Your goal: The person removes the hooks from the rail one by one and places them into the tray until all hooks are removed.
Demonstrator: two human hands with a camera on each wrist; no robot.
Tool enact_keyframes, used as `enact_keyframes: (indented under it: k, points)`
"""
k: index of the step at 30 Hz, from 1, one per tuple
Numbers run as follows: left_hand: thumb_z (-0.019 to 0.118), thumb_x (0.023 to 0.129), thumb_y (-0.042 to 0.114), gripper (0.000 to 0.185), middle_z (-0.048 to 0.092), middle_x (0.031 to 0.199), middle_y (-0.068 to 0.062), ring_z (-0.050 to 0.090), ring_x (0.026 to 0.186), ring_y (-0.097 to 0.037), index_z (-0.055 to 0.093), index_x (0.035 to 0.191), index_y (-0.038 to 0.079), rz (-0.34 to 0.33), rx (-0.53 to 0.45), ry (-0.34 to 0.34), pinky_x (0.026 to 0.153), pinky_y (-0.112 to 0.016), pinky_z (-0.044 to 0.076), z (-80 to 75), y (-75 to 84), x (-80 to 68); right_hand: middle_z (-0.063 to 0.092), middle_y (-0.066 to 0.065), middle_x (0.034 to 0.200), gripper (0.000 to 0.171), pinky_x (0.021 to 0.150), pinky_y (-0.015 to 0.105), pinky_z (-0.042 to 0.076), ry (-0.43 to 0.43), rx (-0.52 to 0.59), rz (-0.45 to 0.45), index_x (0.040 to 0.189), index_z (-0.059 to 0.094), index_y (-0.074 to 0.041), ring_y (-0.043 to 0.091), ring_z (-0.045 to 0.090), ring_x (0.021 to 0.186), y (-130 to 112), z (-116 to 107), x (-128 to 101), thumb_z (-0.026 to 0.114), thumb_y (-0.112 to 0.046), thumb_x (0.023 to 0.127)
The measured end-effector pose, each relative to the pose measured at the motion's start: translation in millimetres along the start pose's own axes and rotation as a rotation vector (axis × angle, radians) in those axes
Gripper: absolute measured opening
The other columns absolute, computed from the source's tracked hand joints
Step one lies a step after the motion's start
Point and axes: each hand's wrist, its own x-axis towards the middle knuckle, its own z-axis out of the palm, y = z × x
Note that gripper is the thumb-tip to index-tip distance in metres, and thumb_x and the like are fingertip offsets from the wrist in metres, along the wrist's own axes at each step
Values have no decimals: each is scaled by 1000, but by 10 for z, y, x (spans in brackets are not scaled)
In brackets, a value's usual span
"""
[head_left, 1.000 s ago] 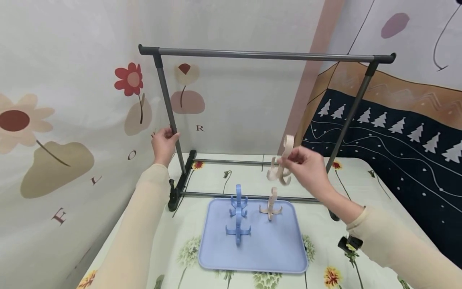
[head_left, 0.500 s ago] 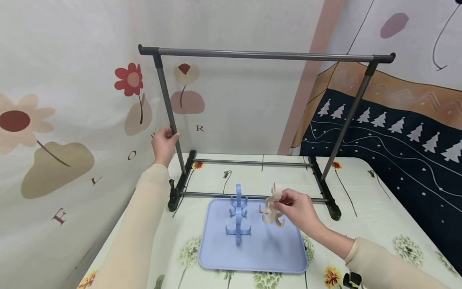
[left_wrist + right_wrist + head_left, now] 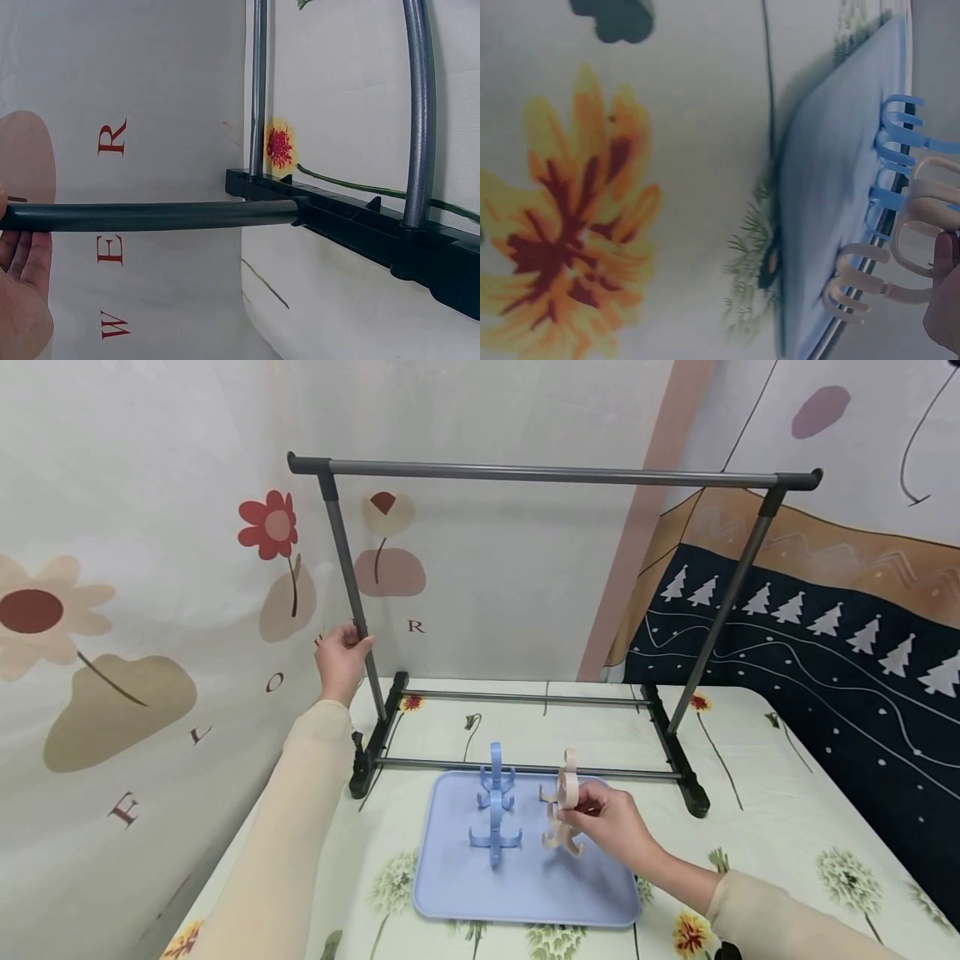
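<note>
My left hand [image 3: 342, 662] holds the left upright [image 3: 347, 552] of a dark metal clothes rack; the left wrist view shows its fingers [image 3: 28, 259] beside the pole. Over the right part of a blue tray [image 3: 517, 893], my right hand [image 3: 611, 822] pinches a beige multi-prong hook [image 3: 567, 792], its prongs pointing down. Close behind it stands another beige hook [image 3: 570, 758], partly hidden by the held one. Two blue hooks of like shape, a rear one [image 3: 496, 777] and a front one [image 3: 495, 841], are on the tray to the left.
The rack's top bar [image 3: 555, 472] spans above the tray. Its lower front rail [image 3: 435, 764] runs along the tray's back edge, and black feet [image 3: 678, 760] stand on the flowered tablecloth [image 3: 787, 827]. Printed cloth walls [image 3: 495, 610] rise at the back and left.
My right hand has come down and toward me with the beige hook, from above the rack's lower rails to the tray. The left hand stays on the upright.
</note>
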Motion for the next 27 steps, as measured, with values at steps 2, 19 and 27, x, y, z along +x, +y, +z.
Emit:
enact_keyframes:
  k: [2,19,27]
  points:
    - [64,98,22,33,63,118,-15,60,109,-27,60,123,0,-1,-1,0,98,-41,45,3,0,1,71,3,83,11,59,26,56,-8,3,-2,87,70,-6,10,66,70,41,22,-8,80,-6,83]
    - [64,98,22,33,62,118,-14,59,109,-26,59,123,0,-10,-12,-15,98,-41,45,8,-15,26,70,-1,81,14,61,25,56,-41,-52,-15,84,68,-9,7,65,70,299,135,-14,81,-6,81]
    - [64,98,19,32,62,118,-14,59,109,-26,59,123,1,-8,-8,-18,98,-41,45,14,-14,43,69,2,86,15,67,24,57,-50,-47,-25,87,68,-8,12,69,79,309,143,-38,81,-5,81]
